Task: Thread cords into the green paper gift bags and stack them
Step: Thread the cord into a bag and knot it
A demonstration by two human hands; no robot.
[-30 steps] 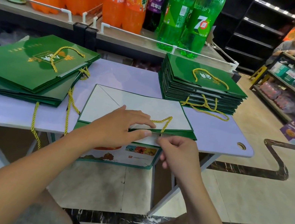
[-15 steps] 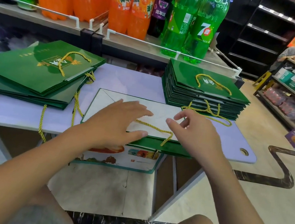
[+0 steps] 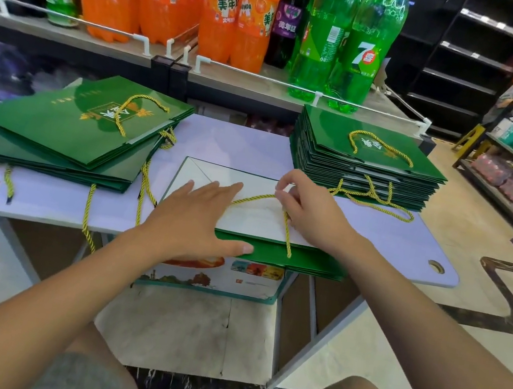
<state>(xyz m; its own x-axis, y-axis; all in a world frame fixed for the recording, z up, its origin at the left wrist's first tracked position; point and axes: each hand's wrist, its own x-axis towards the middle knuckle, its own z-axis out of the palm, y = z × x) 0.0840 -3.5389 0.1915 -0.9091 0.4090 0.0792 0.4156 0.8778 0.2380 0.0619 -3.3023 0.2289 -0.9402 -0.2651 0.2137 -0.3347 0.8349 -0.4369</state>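
Two stacks carry cords already: a loose left stack (image 3: pixel 64 129) and a taller, tidier right stack (image 3: pixel 364 175), both on the surface (image 3: pixel 236 143). The bag (image 3: pixel 253 221) we're on lies flat between them at the near edge, white side up. Left hand (image 3: pixel 196 214) is flat on it, fingers (image 3: pixel 225 189) straight, pressing down. Right hand (image 3: pixel 310 214) pinches the cord (image 3: pixel 254 198) where it arcs over the bag; one leg runs to the near green edge. We judge threading here partly done, stacking not yet. Cannot tell if unthreaded bags remain.
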